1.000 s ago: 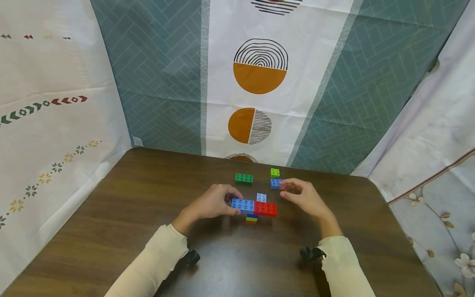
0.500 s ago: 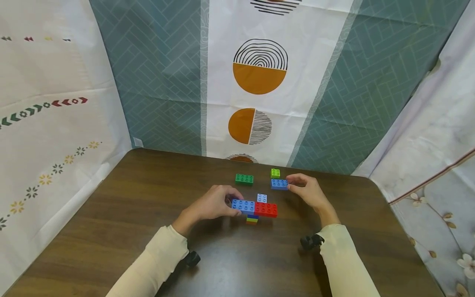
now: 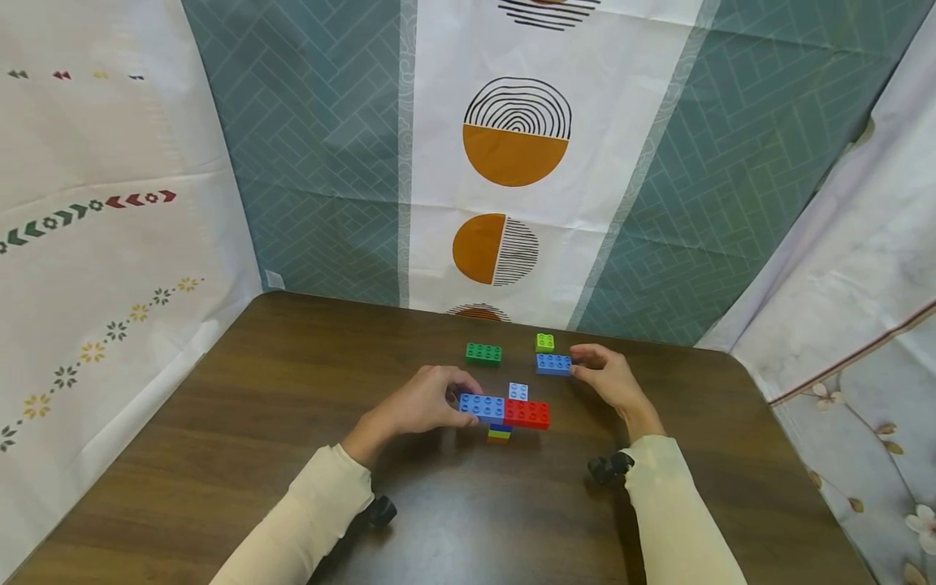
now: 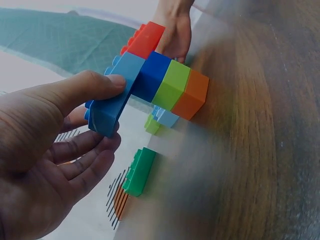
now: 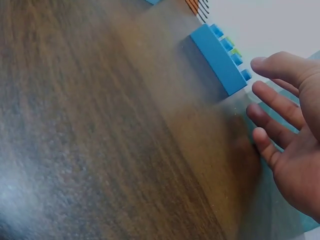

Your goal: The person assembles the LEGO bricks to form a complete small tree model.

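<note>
My left hand pinches a blue toy brick between thumb and fingers. That brick sits end to end with a red brick atop an upright stack. Below them, the left wrist view shows a dark blue brick, a lime brick and an orange brick at the bottom. My right hand is at the right end of a loose blue brick lying on the table. In the right wrist view its fingers are spread and loosely bent, with nothing between them.
A small light blue brick is just beyond the stack. Farther back on the wooden table are a green brick and a small lime brick. Patterned cloth hangs behind the table.
My right hand has moved slightly right from over the loose blue brick to its right end, uncovering its studs. The left hand keeps its hold on the stack's blue brick.
</note>
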`<move>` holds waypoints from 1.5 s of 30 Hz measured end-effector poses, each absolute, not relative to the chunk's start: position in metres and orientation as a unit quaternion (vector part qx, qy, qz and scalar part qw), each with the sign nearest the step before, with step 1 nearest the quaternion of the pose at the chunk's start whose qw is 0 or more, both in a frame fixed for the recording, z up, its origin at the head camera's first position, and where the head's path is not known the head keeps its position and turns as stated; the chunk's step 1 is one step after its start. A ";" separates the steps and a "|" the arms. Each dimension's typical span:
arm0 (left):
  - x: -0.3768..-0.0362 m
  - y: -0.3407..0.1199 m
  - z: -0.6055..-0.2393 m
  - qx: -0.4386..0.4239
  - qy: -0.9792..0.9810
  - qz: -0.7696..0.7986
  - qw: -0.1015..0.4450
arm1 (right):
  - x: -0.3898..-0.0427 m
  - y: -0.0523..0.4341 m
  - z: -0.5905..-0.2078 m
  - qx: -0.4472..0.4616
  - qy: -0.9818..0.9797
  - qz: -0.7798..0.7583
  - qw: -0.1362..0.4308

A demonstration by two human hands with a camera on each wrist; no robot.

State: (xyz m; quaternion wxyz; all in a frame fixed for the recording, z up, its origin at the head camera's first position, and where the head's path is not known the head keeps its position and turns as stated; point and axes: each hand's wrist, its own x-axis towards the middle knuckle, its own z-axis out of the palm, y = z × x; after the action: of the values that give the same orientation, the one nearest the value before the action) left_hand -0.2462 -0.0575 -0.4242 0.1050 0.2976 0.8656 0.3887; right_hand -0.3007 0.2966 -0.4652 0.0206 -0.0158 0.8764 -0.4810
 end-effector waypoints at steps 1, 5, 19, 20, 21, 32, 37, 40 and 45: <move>-0.246 -0.058 -0.424 0.297 0.866 0.389 0.105 | -0.301 0.296 -0.466 -0.015 0.878 -0.479 0.021; -0.246 -0.058 -0.423 0.295 0.866 0.389 0.106 | -0.304 0.295 -0.468 -0.016 0.884 -0.466 0.022; -0.244 -0.058 -0.422 0.295 0.866 0.390 0.108 | -0.306 0.293 -0.472 -0.015 0.903 -0.429 0.024; -0.244 -0.058 -0.422 0.294 0.865 0.390 0.109 | -0.305 0.293 -0.473 -0.014 0.902 -0.430 0.025; -0.244 -0.058 -0.422 0.295 0.865 0.391 0.109 | -0.305 0.292 -0.473 -0.012 0.902 -0.430 0.026; -0.245 -0.057 -0.424 0.294 0.867 0.387 0.108 | -0.294 0.295 -0.474 -0.015 0.902 -0.429 0.032; -0.245 -0.058 -0.425 0.293 0.867 0.388 0.110 | -0.288 0.297 -0.475 -0.021 0.901 -0.433 0.023; -0.246 -0.057 -0.425 0.296 0.865 0.389 0.110 | -0.283 0.297 -0.474 -0.022 0.898 -0.439 0.013; -0.246 -0.057 -0.425 0.299 0.865 0.387 0.108 | -0.275 0.297 -0.470 -0.026 0.894 -0.447 -0.001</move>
State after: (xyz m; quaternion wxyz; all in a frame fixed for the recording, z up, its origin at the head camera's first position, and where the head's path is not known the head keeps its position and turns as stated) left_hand -0.2460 -0.0566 -0.4250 0.1081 0.2995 0.8654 0.3870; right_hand -0.2752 0.2969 -0.4702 -0.0014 -0.0255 0.8942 -0.4469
